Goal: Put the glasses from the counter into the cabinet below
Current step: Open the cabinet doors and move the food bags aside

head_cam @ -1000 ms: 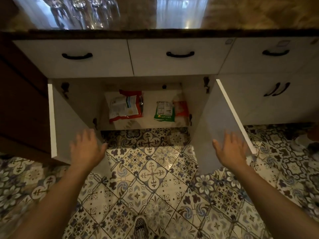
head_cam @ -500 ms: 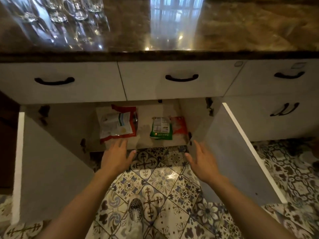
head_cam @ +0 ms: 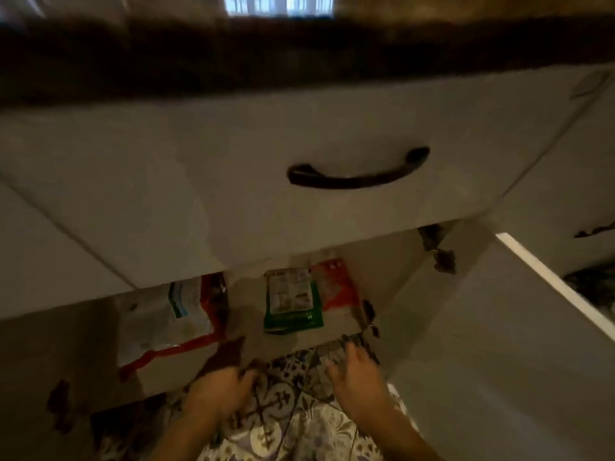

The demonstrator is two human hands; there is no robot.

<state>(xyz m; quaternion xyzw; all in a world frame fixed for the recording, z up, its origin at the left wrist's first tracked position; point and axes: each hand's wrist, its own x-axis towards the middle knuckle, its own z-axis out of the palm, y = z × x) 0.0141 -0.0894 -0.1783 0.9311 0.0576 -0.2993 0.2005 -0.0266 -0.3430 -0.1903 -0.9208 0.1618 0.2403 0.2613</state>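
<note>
While the cabinet [head_cam: 332, 314] below the counter [head_cam: 299, 48] stands open, with its right door [head_cam: 519, 344] swung toward the near side, no glass inside it yet. Only food packets on the cabinet floor: a white and red bag [head_cam: 166, 327] at the left, a green and white packet [head_cam: 293, 301] in the middle, an orange-red packet [head_cam: 339, 284] touching it on the right. Glasses not in view at this moment; from the task, presumably on the counter above, outside the frame, so cannot tell their exact place. By judgement, only the opening step done, and all of the carrying and placing left.

Left hand [head_cam: 219, 394] low at the near edge of the cabinet floor, just beside the corner of the white and red bag; blurred, fingers seemingly curled loosely, holding nothing that can be seen. Right hand [head_cam: 359, 377] near the front right part of the opening, over the patterned floor tiles [head_cam: 299, 420], fingers spread and relaxed, empty, touching nothing clearly. Above both, a drawer front with a dark curved handle [head_cam: 357, 173], closed.
</note>
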